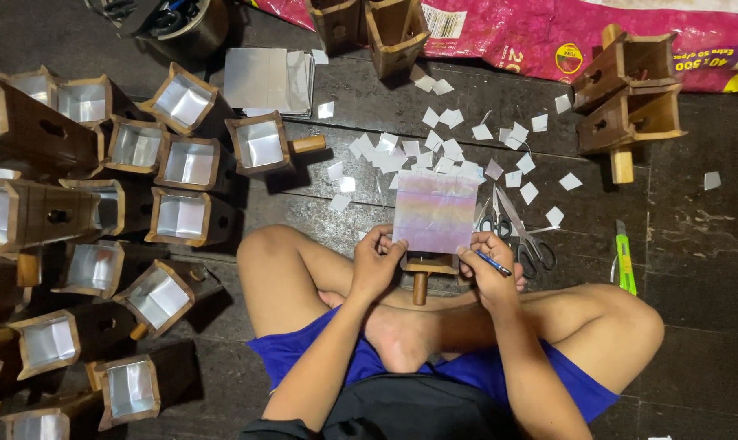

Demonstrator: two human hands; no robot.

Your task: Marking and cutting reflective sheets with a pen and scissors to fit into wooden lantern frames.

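Sitting cross-legged on the dark floor, my left hand (375,262) grips one shiny square sheet (435,211) over one wooden box (427,266). My right hand (489,265) pinches its other edge, clutching one blue pen (493,262). Beyond lie two scissors (522,232), one green cutter (624,262), and many paper scraps (434,147).

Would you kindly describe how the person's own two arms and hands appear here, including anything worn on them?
Both arms are bare, with no sleeves over the forearms. The left hand and the right hand wear no gloves, and no watch, ring or bracelet shows on either.
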